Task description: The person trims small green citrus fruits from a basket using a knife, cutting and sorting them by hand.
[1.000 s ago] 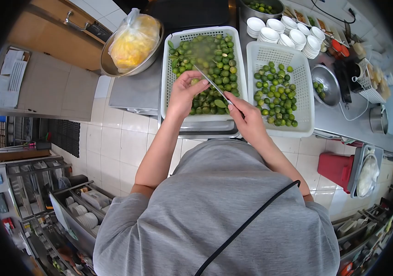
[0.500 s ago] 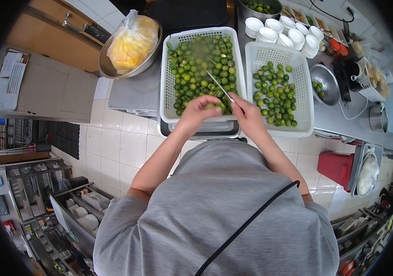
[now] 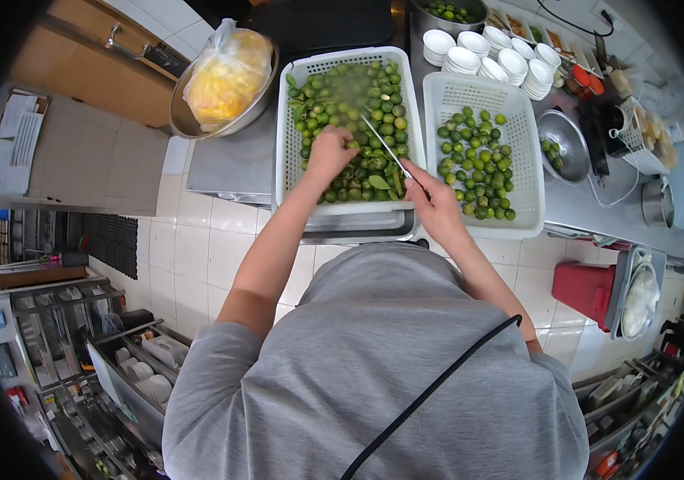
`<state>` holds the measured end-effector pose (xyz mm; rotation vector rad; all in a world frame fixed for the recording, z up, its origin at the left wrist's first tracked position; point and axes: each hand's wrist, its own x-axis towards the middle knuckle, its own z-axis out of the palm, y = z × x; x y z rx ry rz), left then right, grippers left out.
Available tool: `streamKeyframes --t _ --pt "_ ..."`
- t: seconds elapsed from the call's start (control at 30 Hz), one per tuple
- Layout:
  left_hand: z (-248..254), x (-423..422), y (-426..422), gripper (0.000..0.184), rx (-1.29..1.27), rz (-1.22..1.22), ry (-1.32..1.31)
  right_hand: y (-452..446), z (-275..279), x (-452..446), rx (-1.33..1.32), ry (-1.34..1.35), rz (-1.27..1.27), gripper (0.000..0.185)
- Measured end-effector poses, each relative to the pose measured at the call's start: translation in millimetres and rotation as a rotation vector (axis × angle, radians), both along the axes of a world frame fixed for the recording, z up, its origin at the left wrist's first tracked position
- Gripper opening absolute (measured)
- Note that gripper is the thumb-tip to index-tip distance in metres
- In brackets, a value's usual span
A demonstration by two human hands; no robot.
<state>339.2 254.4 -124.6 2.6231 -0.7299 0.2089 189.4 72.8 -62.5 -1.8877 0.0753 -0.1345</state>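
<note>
Limes lie in the twelve-o'clock basket and two-o'clock crate; a bag sits in the eleven-o'clock bowl.

No text, label, brand, number or sign is legible in the head view. White sheets are fixed to the grey panel between the 9 and 10 o'clock positions; one shows faint parallel lines, too small to resolve into letters or figures. At about 10:30, any marking on the dark plate beside the metal door handle is likewise too small to make out.
</note>
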Motion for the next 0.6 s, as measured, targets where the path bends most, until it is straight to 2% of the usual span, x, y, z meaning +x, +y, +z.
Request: streamKeyframes --t 0.07,0.1,0.17,0.2,0.27,0.3,0.4,0.43,0.5,0.53,0.6 --pt "17 8 14 0.027 -0.722 0.2 0.99 -5 5 -2 -0.007 0.016 -0.016 0.029" --pt "19 13 27 0.027 -0.718 0.199 0.993 -7 8 -4 0.01 0.044 -0.029 0.029" --pt "29 18 46 0.017 -1.587 0.031 1.372 -10 8 -5 0.026 0.073 -0.04 0.03" --pt "29 19 47 0.017 -1.588 0.033 1.372 -12 7 -5 0.058 0.075 -0.047 0.03" --pt "50 13 43 0.017 -1.665 0.269 1.24 -13 7 -5 0.089 0.077 -0.049 0.031" --pt "45 16 42 0.017 -1.669 0.27 1.236 -13 8 -4 0.094 0.075 -0.038 0.031" --pt "12 27 39 0.016 -0.843 0.33 0.953 -10 15 -3 0.078 0.074 -0.012 0.031" --pt "12 26 32 0.016 -0.844 0.329 0.953 -8 17 -3 0.061 0.079 0.0 0.031" --pt "11 23 18 0.015 -0.305 0.335 0.774 -7 16 -3 0.062 0.072 0.007 0.031" --pt "9 22 16 0.015 -0.304 0.336 0.775 -6 16 -4 0.064 0.065 0.014 0.031" --pt "4 19 11 0.015 -0.13 0.234 0.481 -6 15 -4 0.078 0.058 0.011 0.031"
